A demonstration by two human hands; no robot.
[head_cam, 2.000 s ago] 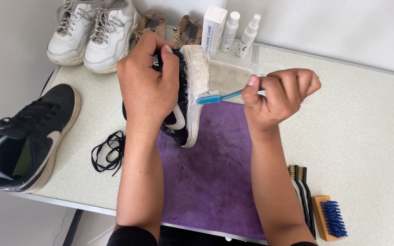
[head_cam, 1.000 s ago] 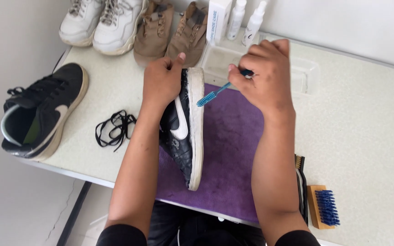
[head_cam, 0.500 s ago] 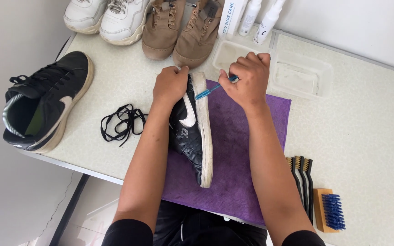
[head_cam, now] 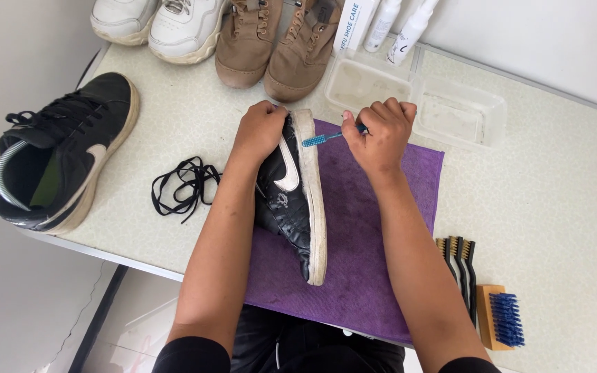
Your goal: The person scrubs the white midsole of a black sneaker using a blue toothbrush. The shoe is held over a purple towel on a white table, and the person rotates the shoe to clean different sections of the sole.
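Note:
A black sneaker (head_cam: 290, 200) with a white sole lies on its side on a purple cloth (head_cam: 374, 255). My left hand (head_cam: 260, 130) grips its far end and holds it down. My right hand (head_cam: 378, 131) is closed around a small blue brush (head_cam: 320, 139), whose bristled head touches the white sole edge near the far end of the shoe.
The matching black sneaker (head_cam: 60, 155) and loose black laces (head_cam: 184, 183) lie to the left. White sneakers (head_cam: 164, 21), tan shoes (head_cam: 271, 45), bottles (head_cam: 399, 24) and two clear tubs (head_cam: 461, 110) line the back. More brushes (head_cam: 481, 297) lie at the right front.
The view has drawn back and down. The sneaker now lies flat on the cloth, and my right hand has brought the blue brush to its sole edge.

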